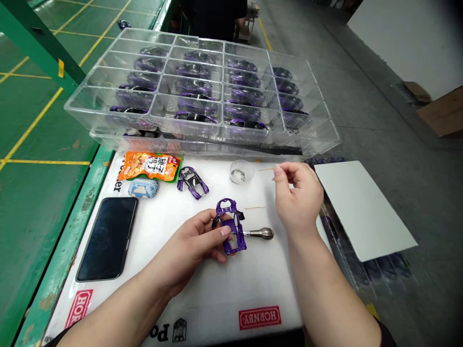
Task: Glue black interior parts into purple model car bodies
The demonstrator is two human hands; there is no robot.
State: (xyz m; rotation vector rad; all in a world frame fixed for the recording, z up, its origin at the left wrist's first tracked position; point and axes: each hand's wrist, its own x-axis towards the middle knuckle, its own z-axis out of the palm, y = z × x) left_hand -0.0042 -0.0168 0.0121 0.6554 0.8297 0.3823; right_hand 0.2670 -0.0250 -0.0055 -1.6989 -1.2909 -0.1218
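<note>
My left hand (202, 236) is closed on a purple toy car body shell (227, 224), held with its hollow inside facing up. Between thumb and fingertips my right hand (298, 195) pinches a thin wooden toothpick (266, 169), its tip pointing left toward a small clear cup (241, 172) with a whitish substance in it. A second thin stick (255, 207) lies on the white work surface. Just right of the held shell is a metal-handled tool (262, 233), its thin end hidden behind the shell. Another purple car shell (193, 182) rests farther back.
A clear compartment tray (155, 103) holding several purple car shells stands at the back. To the left are a phone (107, 238), a blue case (143, 188) and an orange snack packet (149, 166). A pale board (363, 209) lies over more trays at right. A person (213, 19) is beyond.
</note>
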